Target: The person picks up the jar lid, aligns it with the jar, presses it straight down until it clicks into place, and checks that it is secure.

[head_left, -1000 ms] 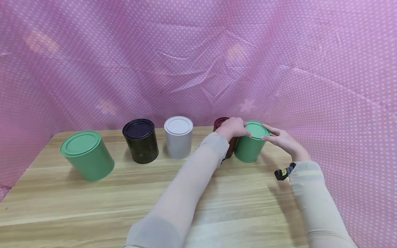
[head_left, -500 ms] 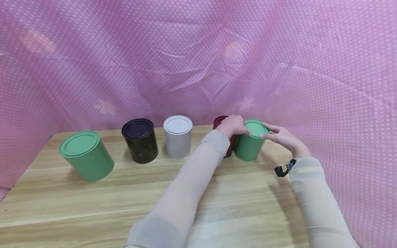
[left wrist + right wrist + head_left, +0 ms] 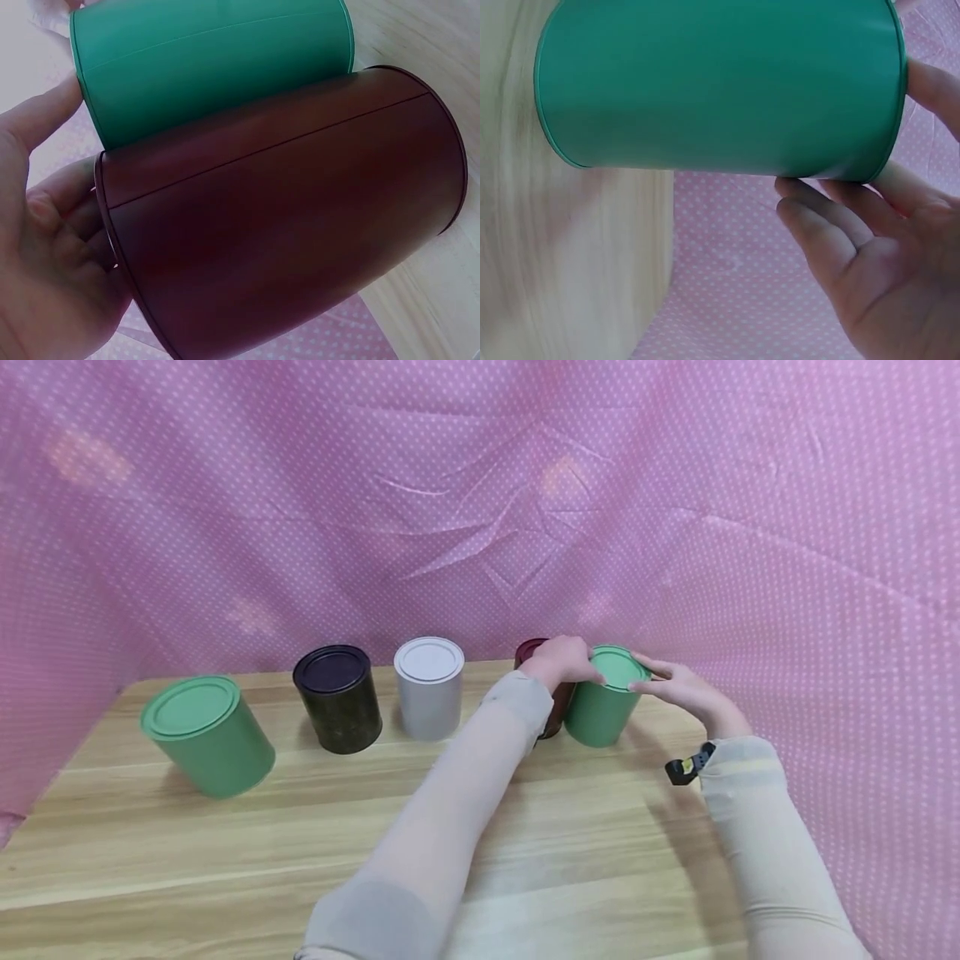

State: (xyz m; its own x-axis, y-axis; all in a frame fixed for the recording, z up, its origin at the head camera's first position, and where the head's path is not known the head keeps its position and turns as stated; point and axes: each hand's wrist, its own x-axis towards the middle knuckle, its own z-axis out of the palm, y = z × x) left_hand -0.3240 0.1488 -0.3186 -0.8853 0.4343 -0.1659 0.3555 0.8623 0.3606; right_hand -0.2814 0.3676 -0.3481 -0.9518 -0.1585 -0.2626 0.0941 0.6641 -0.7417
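Note:
Five lidded cans stand in a loose row, among them a green can (image 3: 600,714) at the right end. My right hand (image 3: 686,697) holds it at the top from the right, thumb at the near rim and fingers along its side (image 3: 885,270). From the left, my left hand (image 3: 562,662) reaches over a dark red can (image 3: 285,217), with thumb and fingers at the green can's upper rim. Other left fingers (image 3: 82,217) lie partly hidden behind the red can's lid edge. Both of these cans stand side by side, almost touching.
A white can (image 3: 430,693), a black can (image 3: 345,710) and a second green can (image 3: 213,739) stand further left on the wooden table (image 3: 187,877). Pink dotted cloth (image 3: 480,510) hangs close behind the cans and along the right side.
Both hands keep their places at the right green can. The whole scene sits slightly higher in the head view than before; no can visibly moves on the table.

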